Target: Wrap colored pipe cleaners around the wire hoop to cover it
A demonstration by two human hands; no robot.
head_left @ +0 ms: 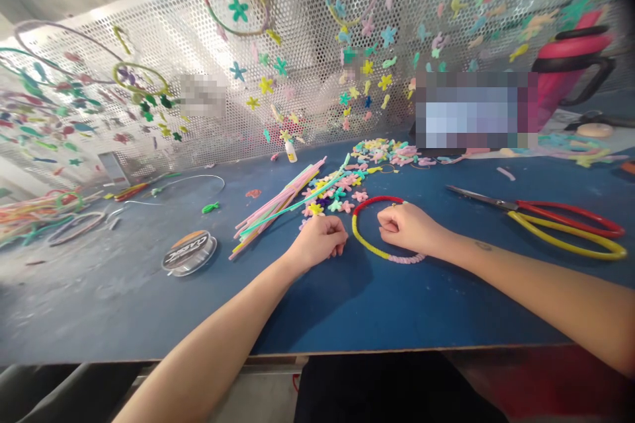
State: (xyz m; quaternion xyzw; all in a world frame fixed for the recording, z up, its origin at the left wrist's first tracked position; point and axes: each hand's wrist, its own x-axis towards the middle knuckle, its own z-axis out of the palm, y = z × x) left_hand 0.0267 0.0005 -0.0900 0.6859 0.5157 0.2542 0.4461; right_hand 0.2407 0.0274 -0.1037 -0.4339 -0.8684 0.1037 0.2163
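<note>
A hoop (pixel 370 248) wrapped in red, yellow and pale pink fuzzy stem lies flat on the blue table. My right hand (pixel 409 228), fingers curled closed, rests over its right side and hides that part; whatever it may hold is out of sight. Just left of the hoop, my left hand (pixel 321 239) is closed with thumb and fingers together, and nothing I can name shows in it. Behind my left hand are a bundle of pastel pipe cleaners (pixel 280 205) and a pile of small fuzzy flowers (pixel 342 195).
Scissors (pixel 516 206) with red and yellow handles lie right. A spool of clear line (pixel 189 253) sits left, near a green twisted piece (pixel 210 208). A small white bottle (pixel 290 152) stands before the perforated metal panel (pixel 307 46) hung with hoops. A pink tumbler (pixel 565 66) stands back right.
</note>
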